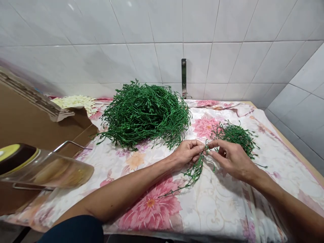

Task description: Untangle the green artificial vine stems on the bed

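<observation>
My left hand point(188, 152) and my right hand point(227, 158) meet above a floral cloth point(215, 206), fingertips pinching the same thin green artificial vine sprig point(194, 173). Its lower length hangs down and lies across the cloth toward the front. Just beyond my right hand sits a small tangle of similar green sprigs point(235, 135), which my fingers partly overlap. A much larger heap of green plastic vines point(144, 114) lies to the left, a little apart from my left hand.
A bundle of cream artificial flowers point(76, 104) lies at the back left, partly behind a brown cardboard box point(37, 114). A clear glass container with a yellow-topped lid point(45, 168) is at the near left. White tiled walls point(227, 60) with a metal bracket point(183, 77) bound the back and right.
</observation>
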`<state>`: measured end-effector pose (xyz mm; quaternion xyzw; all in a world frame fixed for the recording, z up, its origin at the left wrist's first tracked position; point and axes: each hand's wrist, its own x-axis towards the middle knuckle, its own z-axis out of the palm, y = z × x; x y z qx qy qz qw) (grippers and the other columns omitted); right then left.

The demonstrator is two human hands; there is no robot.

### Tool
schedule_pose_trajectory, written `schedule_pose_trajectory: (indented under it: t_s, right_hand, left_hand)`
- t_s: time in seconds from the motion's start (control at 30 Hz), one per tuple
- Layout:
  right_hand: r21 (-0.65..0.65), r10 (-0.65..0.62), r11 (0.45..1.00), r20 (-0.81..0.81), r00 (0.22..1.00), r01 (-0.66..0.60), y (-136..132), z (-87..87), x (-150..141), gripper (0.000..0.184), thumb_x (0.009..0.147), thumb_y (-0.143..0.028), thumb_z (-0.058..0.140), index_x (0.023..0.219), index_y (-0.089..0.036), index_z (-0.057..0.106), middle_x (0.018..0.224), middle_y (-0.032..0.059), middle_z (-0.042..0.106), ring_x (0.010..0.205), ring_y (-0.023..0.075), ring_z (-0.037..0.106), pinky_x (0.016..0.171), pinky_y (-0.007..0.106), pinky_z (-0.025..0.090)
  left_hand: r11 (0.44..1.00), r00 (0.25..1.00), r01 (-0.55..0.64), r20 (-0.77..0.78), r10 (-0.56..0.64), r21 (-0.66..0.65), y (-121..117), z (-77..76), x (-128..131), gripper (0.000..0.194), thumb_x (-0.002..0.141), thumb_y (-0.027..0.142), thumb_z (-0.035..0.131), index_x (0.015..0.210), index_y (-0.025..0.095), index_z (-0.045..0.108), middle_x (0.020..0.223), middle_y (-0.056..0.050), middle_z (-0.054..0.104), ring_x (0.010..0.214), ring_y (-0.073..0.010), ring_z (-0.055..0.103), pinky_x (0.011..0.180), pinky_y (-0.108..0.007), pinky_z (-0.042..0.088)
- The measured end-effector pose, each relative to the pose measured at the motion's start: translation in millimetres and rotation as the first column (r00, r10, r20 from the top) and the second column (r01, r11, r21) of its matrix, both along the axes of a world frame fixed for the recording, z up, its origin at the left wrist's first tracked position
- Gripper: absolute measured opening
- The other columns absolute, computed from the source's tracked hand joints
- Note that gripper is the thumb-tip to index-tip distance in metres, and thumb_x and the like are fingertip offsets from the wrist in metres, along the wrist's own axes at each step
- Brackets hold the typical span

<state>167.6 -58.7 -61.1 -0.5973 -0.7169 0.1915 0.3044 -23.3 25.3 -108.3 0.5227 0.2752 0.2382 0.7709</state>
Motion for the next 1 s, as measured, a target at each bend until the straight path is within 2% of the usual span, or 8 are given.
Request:
schedule_pose_trajectory:
  t_s: [0.1, 0.23, 0.3, 0.4, 0.5, 0.67, 0.8, 1.0]
  right_hand:
    - [-0.068, -0.033, 0.997, -0.061, 0.998, 0.029, 1.0, -5.0, -3.2, 0.017, 0.092, -0.033, 0.063, 0.101, -0.021, 0.072, 0.061, -0.0026, 0.064, 0.053, 0.0146, 0.059, 0.053, 0.026, 0.043]
    - [-0.112, -0.062, 0.993, -0.153, 0.986, 0.045, 3.4, -6.4, -0.3, 0.017, 0.091, -0.036, 0.064, 0.087, -0.021, 0.071, 0.067, -0.0008, 0.068, 0.053, 0.0136, 0.058, 0.051, 0.025, 0.043]
    - [-0.132, -0.037, 0.991, -0.196, 0.980, 0.010, 3.9, -6.7, 1.0, 0.018, 0.091, -0.035, 0.063, 0.086, -0.021, 0.071, 0.073, 0.0001, 0.070, 0.057, 0.0139, 0.060, 0.053, 0.025, 0.045]
    - [-0.116, -0.032, 0.993, -0.169, 0.985, 0.013, 3.0, -7.1, 1.2, 0.017, 0.092, -0.034, 0.061, 0.086, -0.021, 0.070, 0.074, 0.0002, 0.070, 0.061, 0.0148, 0.061, 0.056, 0.026, 0.045]
    - [-0.027, -0.038, 0.999, -0.026, 0.999, 0.038, 1.1, -9.8, 0.9, 0.016, 0.094, -0.031, 0.057, 0.088, -0.021, 0.068, 0.070, -0.0003, 0.067, 0.058, 0.0149, 0.058, 0.058, 0.027, 0.045]
    - [0.270, -0.006, 0.962, 0.192, 0.981, -0.047, 3.9, -21.9, 6.0, 0.016, 0.101, -0.023, 0.049, 0.093, -0.019, 0.063, 0.088, 0.0068, 0.069, 0.078, 0.0191, 0.065, 0.074, 0.030, 0.048]
    - [0.337, -0.010, 0.938, 0.264, 0.965, -0.082, 7.2, -25.7, 8.5, 0.017, 0.103, -0.022, 0.047, 0.098, -0.019, 0.063, 0.092, 0.0078, 0.066, 0.084, 0.0199, 0.066, 0.079, 0.031, 0.050]
    - [0.478, -0.017, 0.875, 0.195, 0.981, -0.080, -4.6, -16.4, -4.3, 0.012, 0.101, -0.019, 0.052, 0.102, -0.020, 0.063, 0.101, 0.0105, 0.066, 0.092, 0.0202, 0.066, 0.082, 0.032, 0.053]
  left_hand:
    - [1.000, 1.000, -0.003, 0.002, 0.003, 0.007, -0.3, -0.3, 0.2, 0.040, 0.082, 0.053, 0.074, 0.085, 0.015, 0.062, 0.054, 0.006, 0.048, 0.039, -0.0035, 0.030, 0.040, -0.020, 0.020]
    - [0.999, 1.000, -0.016, 0.003, 0.016, 0.044, 1.1, 0.5, -0.5, 0.042, 0.080, 0.053, 0.076, 0.085, 0.013, 0.063, 0.074, 0.000, 0.061, 0.042, -0.0018, 0.031, 0.040, -0.021, 0.017]
    - [0.998, 0.999, -0.016, -0.029, 0.018, 0.066, 1.6, 2.2, -1.1, 0.043, 0.078, 0.053, 0.077, 0.086, 0.013, 0.064, 0.074, 0.000, 0.061, 0.042, -0.0020, 0.032, 0.040, -0.022, 0.016]
    - [0.996, 0.998, -0.041, -0.041, 0.045, 0.082, 1.5, 3.8, -0.7, 0.045, 0.070, 0.050, 0.083, 0.088, 0.013, 0.065, 0.070, 0.001, 0.060, 0.048, -0.0043, 0.041, 0.045, -0.020, 0.026]
    - [0.992, 0.997, -0.067, -0.020, 0.069, 0.107, 0.6, 2.8, 1.7, 0.046, 0.066, 0.047, 0.086, 0.086, 0.012, 0.065, 0.070, 0.000, 0.060, 0.058, -0.0087, 0.052, 0.057, -0.022, 0.039]
    - [0.983, 0.996, -0.068, -0.049, 0.077, 0.169, -1.1, 1.4, 4.8, 0.046, 0.065, 0.050, 0.086, 0.080, 0.012, 0.064, 0.067, 0.001, 0.060, 0.060, -0.0105, 0.054, 0.060, -0.024, 0.041]
    - [0.991, 0.995, -0.046, -0.084, 0.057, 0.126, 0.0, 1.5, 2.6, 0.044, 0.066, 0.050, 0.085, 0.078, 0.013, 0.064, 0.063, 0.002, 0.058, 0.050, -0.0065, 0.045, 0.048, -0.021, 0.031]
    - [0.996, 0.997, -0.065, -0.045, 0.068, 0.066, 5.3, -3.1, -0.4, 0.040, 0.076, 0.052, 0.079, 0.081, 0.014, 0.065, 0.056, 0.005, 0.050, 0.040, -0.0041, 0.034, 0.040, -0.021, 0.018]
